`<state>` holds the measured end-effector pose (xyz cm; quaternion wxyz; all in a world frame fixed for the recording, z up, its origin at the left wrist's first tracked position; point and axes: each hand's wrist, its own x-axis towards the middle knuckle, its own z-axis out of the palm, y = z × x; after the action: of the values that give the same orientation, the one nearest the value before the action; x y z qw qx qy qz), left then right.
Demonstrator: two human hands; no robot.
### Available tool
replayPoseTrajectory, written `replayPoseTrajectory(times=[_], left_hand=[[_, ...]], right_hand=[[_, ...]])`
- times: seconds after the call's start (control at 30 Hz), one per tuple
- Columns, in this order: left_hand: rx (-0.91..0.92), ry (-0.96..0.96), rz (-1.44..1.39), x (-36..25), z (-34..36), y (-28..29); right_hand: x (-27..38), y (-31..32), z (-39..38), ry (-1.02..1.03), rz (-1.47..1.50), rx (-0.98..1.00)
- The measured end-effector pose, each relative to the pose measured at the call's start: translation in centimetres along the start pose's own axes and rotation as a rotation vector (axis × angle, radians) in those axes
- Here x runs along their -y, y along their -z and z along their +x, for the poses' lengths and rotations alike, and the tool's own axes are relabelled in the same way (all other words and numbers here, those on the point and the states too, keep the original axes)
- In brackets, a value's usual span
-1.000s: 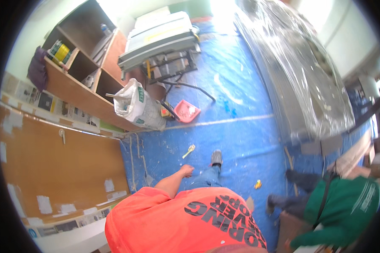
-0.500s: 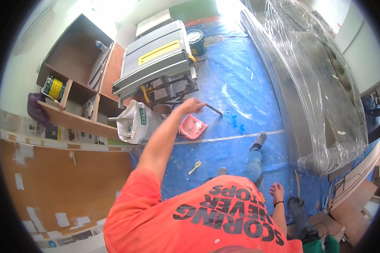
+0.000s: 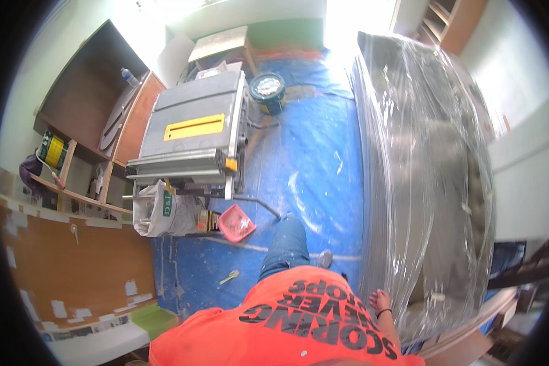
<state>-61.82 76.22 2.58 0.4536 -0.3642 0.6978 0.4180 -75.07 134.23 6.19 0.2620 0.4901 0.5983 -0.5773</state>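
My right hand (image 3: 379, 301) hangs low at my side, a dark band at its wrist. Its fingers are loosely bent and apart, with nothing seen in them. Closest to it is a long bulky thing under clear plastic sheeting (image 3: 424, 201); whether they touch, I cannot tell. My left hand is out of view. Ahead of my legs lies a pink dustpan (image 3: 236, 223) with debris in it, on blue floor sheeting (image 3: 305, 183). Beyond it stands a table saw (image 3: 192, 128) with a yellow insert.
A white sack (image 3: 149, 213) sits under the saw's near side. Behind the saw is a dark bucket (image 3: 267, 91). An open wooden cabinet (image 3: 85, 91) lies along the left. A dark saw-stand leg (image 3: 262, 204) reaches across the floor. Wood boards (image 3: 470, 332) lie at lower right.
My left hand, which was by the saw's dark leg, has left the view. My body and view have shifted, and one leg is now forward beside the dustpan.
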Motion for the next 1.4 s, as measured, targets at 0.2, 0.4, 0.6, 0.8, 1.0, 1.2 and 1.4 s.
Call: replayPoseTrajectory(times=[0.2, 0.4, 0.6, 0.8, 1.0, 1.2, 1.4], left_hand=[[0.112, 0.077, -0.006, -11.7, 8.8, 4.2], [-0.076, -0.379, 0.564, -37.5, 25.0, 23.3], [-0.702, -0.744, 0.216, -72.0, 26.0, 47.0], [-0.25, -0.463, 0.858, -85.7, 28.7, 59.3], [-0.185, -0.482, -0.099, -80.4, 33.7, 53.4], [-0.082, -0.107, -0.432, -82.2, 32.1, 50.6], [-0.117, -0.108, -0.475, -93.9, 35.3, 57.9]], right_hand=[[18.8, -4.8, 8.6, 0.082, -0.058, -0.064], [34.1, -18.6, 10.6, 0.157, -0.022, 0.054], [46.1, -32.4, 12.8, 0.256, -0.156, 0.148], [51.8, -38.5, 20.1, 0.131, -0.103, 0.156], [61.4, -41.6, 28.8, -0.076, -0.18, 0.052], [83.5, -46.7, 37.0, -0.089, -0.32, 0.147], [113.0, -60.8, 40.7, 0.458, -0.187, 0.184]])
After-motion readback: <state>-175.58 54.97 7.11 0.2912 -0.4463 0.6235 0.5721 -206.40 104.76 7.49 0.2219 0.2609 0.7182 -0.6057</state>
